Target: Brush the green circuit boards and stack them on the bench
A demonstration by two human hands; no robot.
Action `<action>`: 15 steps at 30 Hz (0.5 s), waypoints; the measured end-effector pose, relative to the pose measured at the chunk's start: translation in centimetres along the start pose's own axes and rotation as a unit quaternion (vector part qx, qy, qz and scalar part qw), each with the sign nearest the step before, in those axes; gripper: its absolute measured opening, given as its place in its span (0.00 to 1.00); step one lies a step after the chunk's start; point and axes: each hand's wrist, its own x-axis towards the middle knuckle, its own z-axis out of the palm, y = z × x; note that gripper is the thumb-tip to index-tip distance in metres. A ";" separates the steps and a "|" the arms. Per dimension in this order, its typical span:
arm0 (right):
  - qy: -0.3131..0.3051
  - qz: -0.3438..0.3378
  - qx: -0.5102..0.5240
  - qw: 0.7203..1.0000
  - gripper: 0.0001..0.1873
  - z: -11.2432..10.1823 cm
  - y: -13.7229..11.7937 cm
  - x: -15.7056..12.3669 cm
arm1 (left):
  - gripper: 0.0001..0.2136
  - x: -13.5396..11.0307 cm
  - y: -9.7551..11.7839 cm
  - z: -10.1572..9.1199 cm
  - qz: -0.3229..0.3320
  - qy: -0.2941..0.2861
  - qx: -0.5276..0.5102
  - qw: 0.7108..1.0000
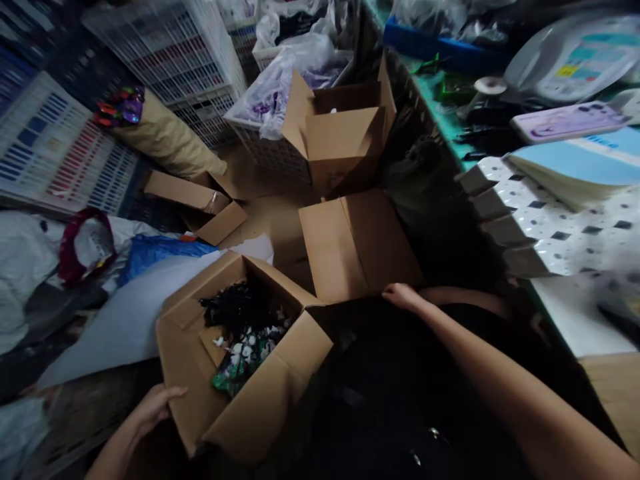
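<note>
An open cardboard box [295, 353] stands low in front of me, its flaps folded outward. Inside lie a black tangled bundle [235, 310] and a green bag [235, 380] with small white pieces [245, 350] on it. My left hand [155, 407] grips the box's near left flap, thumb on top and fingers underneath. At the near edge of a second cardboard box [350, 247], its upper face flat, my right hand [400, 297] has its fingers closed on the corner. Part of those fingers is hidden.
Another open box [345, 133] and a white crate of purple items [280, 100] stand farther back. Stacked crates [185, 60], a tan sack [170, 133] and a white sack [135, 307] line the left. A table with a phone [570, 122] runs along the right.
</note>
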 end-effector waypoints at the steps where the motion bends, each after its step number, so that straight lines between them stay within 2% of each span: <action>1: 0.001 0.017 -0.005 1.000 0.14 0.4 0.9 -0.2 | 0.12 0.7 -0.1 0.1 -0.006 -0.026 -0.003 1.000; 3: 0.007 0.032 -0.012 0.999 0.13 0.9 2.0 -0.9 | 0.13 2.1 -0.1 -0.1 -0.016 -0.085 -0.011 0.996; 6: 0.029 0.016 -0.013 0.999 0.08 0.9 2.1 -2.2 | 0.16 4.1 0.4 -1.4 -0.005 -0.107 0.006 0.994; 11: 0.072 0.012 -0.017 0.997 0.12 0.1 1.4 -3.3 | 0.21 6.8 2.0 -4.9 0.003 -0.100 0.045 0.994; 15: 0.084 0.014 -0.022 0.996 0.12 0.2 1.1 -3.1 | 0.21 7.8 2.8 -6.2 0.003 -0.073 0.079 0.994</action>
